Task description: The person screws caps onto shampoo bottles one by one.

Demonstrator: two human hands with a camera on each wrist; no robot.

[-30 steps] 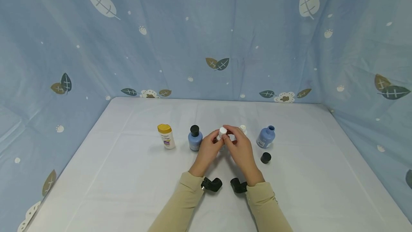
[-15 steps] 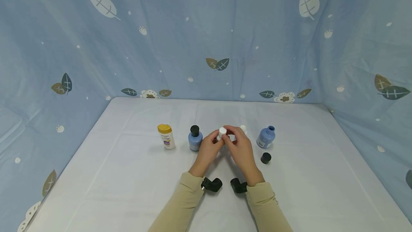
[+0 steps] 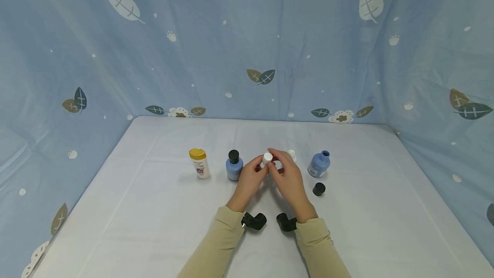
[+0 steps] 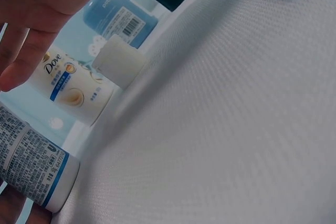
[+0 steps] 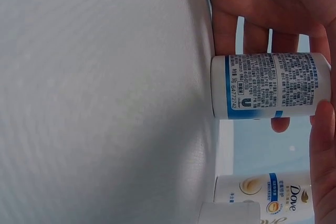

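Note:
A small white bottle (image 5: 273,87) with a blue band and dense printing stands upright on the table between the two hands. My left hand (image 3: 248,182) grips its body, fingers wrapped behind it. My right hand (image 3: 288,181) pinches the white cap (image 3: 267,157) at its top between thumb and fingers. Just right of it, mostly hidden behind my right hand in the head view, stands a white Dove bottle (image 4: 73,90). A loose white cap (image 4: 119,61) lies on the table beside the Dove bottle.
Left of the hands stand a blue bottle (image 3: 234,168) with a black cap and a white bottle (image 3: 201,168) with a yellow lid. To the right is an uncapped blue bottle (image 3: 318,165), its black cap (image 3: 318,189) lying in front. A patterned blue curtain (image 3: 216,46) surrounds the table.
The right fingers and the pinched white cap have shifted very slightly up and to the right. The left hand and the other bottles stay where they were.

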